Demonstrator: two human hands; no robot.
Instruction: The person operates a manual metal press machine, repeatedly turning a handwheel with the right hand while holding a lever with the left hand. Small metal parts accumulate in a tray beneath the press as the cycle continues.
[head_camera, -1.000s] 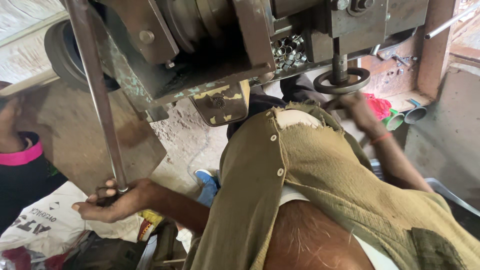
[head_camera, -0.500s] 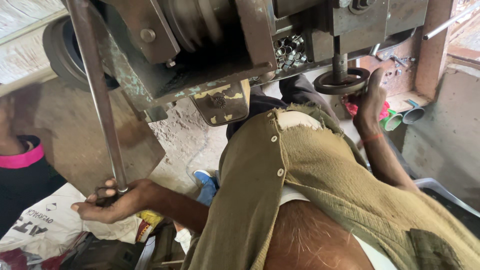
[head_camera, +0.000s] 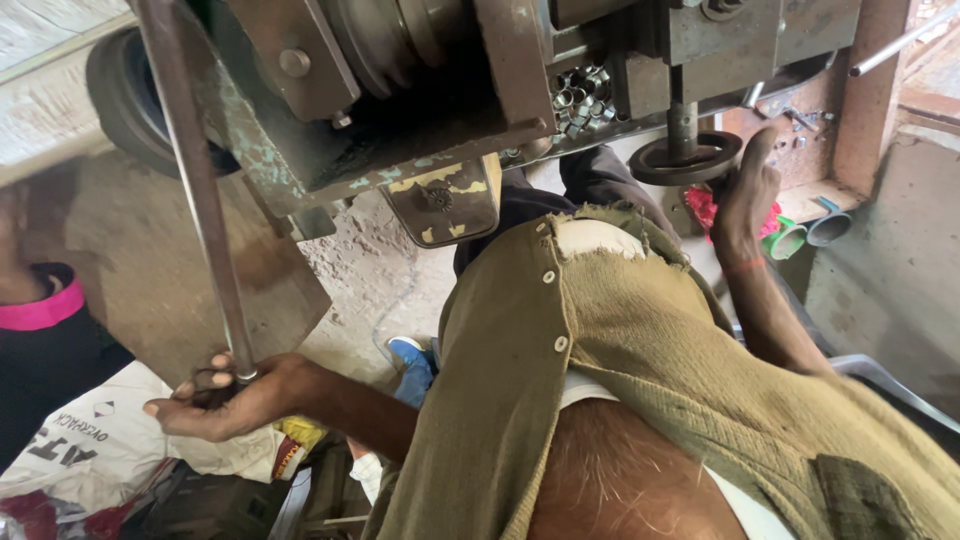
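The lever (head_camera: 200, 200) end is gripped by the left hand (head_camera: 225, 400). The right hand (head_camera: 745, 195), fingers extended, is pressed against the handwheel (head_camera: 685, 160), below small rings (head_camera: 580, 95).

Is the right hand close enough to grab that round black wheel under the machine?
Probably yes. The right hand is raised right beside the round black wheel, fingers at its rim, nothing between them. The left hand is busy gripping the long metal lever.

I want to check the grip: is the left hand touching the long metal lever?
Touching. The head view shows the left hand closed around the lower end of the lever.
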